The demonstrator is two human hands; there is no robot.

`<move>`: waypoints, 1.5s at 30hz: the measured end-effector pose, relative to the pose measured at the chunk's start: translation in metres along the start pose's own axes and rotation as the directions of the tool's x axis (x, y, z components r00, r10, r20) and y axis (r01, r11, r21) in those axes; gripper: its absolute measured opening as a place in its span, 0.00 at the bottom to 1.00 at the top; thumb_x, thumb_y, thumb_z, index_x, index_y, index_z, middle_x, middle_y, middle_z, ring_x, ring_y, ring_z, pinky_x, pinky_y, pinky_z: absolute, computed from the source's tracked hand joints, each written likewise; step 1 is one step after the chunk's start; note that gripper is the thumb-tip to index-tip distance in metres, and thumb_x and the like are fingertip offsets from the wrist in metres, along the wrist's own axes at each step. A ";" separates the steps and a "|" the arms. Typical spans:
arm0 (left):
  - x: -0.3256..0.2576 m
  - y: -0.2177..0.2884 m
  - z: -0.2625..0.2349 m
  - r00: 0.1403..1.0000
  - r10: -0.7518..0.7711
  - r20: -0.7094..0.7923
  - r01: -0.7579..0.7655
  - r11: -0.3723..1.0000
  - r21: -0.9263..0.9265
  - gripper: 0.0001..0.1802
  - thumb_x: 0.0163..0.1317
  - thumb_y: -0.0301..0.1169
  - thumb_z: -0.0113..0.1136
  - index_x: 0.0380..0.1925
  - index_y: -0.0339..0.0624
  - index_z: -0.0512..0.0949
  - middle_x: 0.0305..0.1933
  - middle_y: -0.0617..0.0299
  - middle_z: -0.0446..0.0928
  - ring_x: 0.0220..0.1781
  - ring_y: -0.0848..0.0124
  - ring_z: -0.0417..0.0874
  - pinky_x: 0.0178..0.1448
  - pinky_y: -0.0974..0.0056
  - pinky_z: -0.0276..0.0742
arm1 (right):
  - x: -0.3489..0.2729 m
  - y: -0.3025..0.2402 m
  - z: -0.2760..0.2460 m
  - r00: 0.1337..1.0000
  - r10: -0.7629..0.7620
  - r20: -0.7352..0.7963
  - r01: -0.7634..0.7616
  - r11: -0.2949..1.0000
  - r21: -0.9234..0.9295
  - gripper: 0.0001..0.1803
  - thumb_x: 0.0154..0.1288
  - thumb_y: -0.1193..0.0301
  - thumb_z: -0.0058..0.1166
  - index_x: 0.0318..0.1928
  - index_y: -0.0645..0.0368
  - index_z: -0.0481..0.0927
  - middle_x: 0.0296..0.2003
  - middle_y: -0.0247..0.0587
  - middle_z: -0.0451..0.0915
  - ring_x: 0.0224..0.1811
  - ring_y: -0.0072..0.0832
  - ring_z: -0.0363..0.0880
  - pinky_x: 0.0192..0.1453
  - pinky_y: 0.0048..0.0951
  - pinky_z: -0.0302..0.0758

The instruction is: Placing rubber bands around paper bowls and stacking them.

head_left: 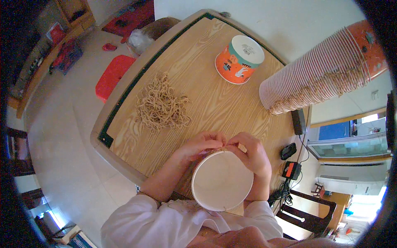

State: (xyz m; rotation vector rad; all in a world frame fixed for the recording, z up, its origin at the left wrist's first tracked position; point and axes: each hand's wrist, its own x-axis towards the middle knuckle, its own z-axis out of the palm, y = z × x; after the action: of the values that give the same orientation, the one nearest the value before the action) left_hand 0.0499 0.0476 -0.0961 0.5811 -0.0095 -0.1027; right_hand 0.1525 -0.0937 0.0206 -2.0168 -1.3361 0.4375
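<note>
A round white paper bowl, smooth inside, tilts at a wood-grain table. The left hand and right hand pinch tan cord at its rim.

Bright, even daylight fills the scene, strongest from a washed-out window at the right. The wooden table shows only soft, faint shadows. Fisheye distortion bends straight edges, black corners ring the picture, and fine detail looks slightly soft.
</note>
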 end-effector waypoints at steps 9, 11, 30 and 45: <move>-0.005 0.008 0.004 0.976 0.217 0.004 -0.208 0.930 0.303 0.08 0.54 0.31 0.64 0.26 0.40 0.75 0.36 0.64 0.72 0.40 0.75 0.73 0.45 0.70 0.68 | -0.001 -0.003 0.000 0.996 0.086 0.009 -0.087 0.989 0.122 0.05 0.54 0.78 0.58 0.33 0.64 0.78 0.29 0.44 0.79 0.34 0.36 0.79 0.39 0.29 0.73; -0.005 0.009 0.007 0.984 0.176 0.001 -0.170 0.946 0.276 0.08 0.53 0.30 0.65 0.26 0.40 0.75 0.36 0.64 0.72 0.40 0.75 0.73 0.46 0.69 0.68 | 0.000 -0.003 0.001 0.997 0.081 0.016 -0.082 0.992 0.098 0.05 0.54 0.77 0.59 0.33 0.64 0.79 0.30 0.43 0.79 0.34 0.36 0.79 0.38 0.30 0.74; -0.026 0.041 0.029 0.973 -0.144 -0.181 0.197 0.928 0.316 0.06 0.61 0.32 0.59 0.32 0.44 0.73 0.25 0.71 0.73 0.26 0.82 0.72 0.29 0.74 0.66 | -0.004 -0.003 0.006 0.994 -0.087 0.060 0.089 0.995 -0.038 0.04 0.54 0.77 0.58 0.32 0.63 0.77 0.29 0.44 0.79 0.32 0.39 0.79 0.36 0.32 0.74; -0.011 0.004 0.002 0.980 0.133 0.147 -0.158 0.972 0.176 0.08 0.54 0.31 0.65 0.29 0.37 0.82 0.38 0.62 0.73 0.41 0.72 0.74 0.44 0.69 0.68 | -0.001 -0.008 0.006 0.993 -0.115 0.040 0.112 0.992 0.058 0.06 0.52 0.77 0.60 0.32 0.62 0.78 0.29 0.43 0.79 0.33 0.40 0.78 0.36 0.33 0.73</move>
State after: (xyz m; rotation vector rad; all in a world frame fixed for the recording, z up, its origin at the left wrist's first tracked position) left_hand 0.0395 0.0505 -0.0922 0.7583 -0.1947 0.0026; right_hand 0.1435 -0.0902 0.0219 -1.8849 -1.4415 0.4636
